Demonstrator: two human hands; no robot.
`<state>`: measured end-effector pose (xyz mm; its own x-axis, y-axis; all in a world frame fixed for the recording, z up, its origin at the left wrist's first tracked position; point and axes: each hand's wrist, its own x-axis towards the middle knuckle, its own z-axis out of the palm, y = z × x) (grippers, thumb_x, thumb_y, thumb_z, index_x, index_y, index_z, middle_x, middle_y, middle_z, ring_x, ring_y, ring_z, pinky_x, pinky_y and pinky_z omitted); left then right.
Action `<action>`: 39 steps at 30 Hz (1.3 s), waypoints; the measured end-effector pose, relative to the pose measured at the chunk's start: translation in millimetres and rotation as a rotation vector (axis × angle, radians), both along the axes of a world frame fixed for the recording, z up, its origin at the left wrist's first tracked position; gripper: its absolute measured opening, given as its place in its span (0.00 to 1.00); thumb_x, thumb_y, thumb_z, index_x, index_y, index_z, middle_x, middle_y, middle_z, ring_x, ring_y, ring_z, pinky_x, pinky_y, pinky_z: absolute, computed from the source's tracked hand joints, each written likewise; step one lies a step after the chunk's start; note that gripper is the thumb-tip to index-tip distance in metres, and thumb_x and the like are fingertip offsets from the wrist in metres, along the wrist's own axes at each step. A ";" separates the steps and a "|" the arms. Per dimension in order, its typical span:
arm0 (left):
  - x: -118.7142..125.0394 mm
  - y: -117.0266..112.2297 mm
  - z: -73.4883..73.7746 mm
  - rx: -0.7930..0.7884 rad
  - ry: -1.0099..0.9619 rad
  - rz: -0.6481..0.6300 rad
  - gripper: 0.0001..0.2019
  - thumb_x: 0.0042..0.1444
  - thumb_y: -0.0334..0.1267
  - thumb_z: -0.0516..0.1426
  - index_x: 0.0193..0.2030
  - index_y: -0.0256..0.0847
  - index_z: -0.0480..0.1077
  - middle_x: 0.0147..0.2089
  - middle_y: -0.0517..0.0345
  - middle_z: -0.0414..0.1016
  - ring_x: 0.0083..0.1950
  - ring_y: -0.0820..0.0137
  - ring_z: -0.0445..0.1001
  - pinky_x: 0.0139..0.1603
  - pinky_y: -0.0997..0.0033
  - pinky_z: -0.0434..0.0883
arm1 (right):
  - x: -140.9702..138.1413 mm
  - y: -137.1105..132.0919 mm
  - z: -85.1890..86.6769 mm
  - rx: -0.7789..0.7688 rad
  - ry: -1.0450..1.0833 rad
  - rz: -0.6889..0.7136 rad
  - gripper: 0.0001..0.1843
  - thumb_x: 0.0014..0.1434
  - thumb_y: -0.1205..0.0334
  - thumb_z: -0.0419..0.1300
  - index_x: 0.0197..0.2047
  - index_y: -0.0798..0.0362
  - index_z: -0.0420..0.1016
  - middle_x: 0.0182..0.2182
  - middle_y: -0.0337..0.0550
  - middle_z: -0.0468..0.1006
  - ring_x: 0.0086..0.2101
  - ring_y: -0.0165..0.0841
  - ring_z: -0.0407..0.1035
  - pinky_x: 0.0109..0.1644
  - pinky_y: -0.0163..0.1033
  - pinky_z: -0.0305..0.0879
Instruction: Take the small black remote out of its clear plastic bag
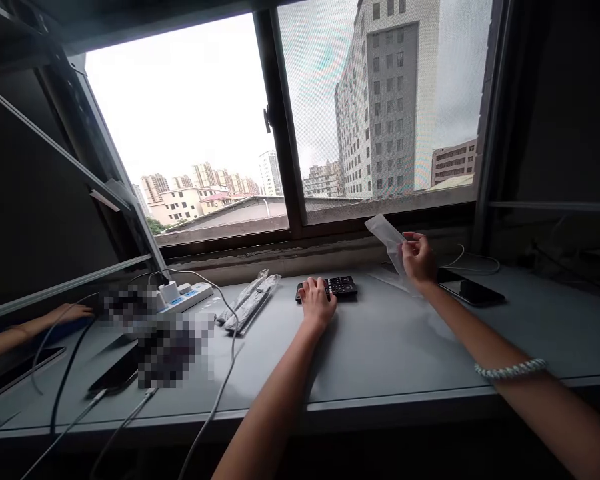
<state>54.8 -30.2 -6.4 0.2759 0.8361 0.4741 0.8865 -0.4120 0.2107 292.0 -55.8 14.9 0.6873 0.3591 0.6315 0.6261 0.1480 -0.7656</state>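
— At centre frame, our left hand (316, 301) lies on the black remote (330, 288), fingers curled over its left end; it runs left to right.

— Right of centre, our right hand (417, 257) pinches a clear plastic sleeve (387, 239), tilted toward upper left

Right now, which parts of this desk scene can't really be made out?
- Head view: a pixelated patch blurs whatever lies beside the power strip.
- The left hand covers one end of the black remote.
- The clear plastic bag in the right hand: contents too faint.
- Another person's hand, cut off at the left edge.
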 end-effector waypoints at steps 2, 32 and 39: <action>1.5 -1.7 -0.2 0.009 0.003 -0.023 0.09 0.53 0.38 0.52 0.41 0.41 0.63 0.47 0.51 0.63 0.52 0.61 0.60 0.53 0.63 0.57 | 6.2 1.1 -0.3 0.043 -0.055 0.019 0.19 0.58 0.55 0.47 0.47 0.53 0.69 0.35 0.45 0.77 0.28 0.34 0.67 0.34 0.38 0.60; 7.1 -6.0 0.2 -0.034 0.002 -0.108 0.06 0.52 0.36 0.51 0.38 0.41 0.65 0.46 0.51 0.63 0.52 0.62 0.59 0.54 0.62 0.55 | 14.7 -0.2 -15.4 -0.433 -0.449 -0.078 0.23 0.49 0.71 0.54 0.50 0.50 0.70 0.31 0.40 0.78 0.32 0.36 0.71 0.35 0.39 0.63; 9.2 -5.9 -1.1 -0.044 0.021 -0.119 0.06 0.53 0.36 0.51 0.38 0.42 0.65 0.47 0.51 0.63 0.52 0.62 0.59 0.54 0.62 0.55 | 4.2 2.3 -20.6 -0.602 -0.456 0.073 0.20 0.43 0.64 0.62 0.43 0.51 0.74 0.34 0.42 0.77 0.35 0.38 0.70 0.33 0.38 0.61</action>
<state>64.1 -36.1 -7.5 0.3842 0.8168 0.4303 0.8363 -0.5054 0.2126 296.2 -53.5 -5.7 0.3665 0.7659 0.5282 0.9045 -0.1603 -0.3951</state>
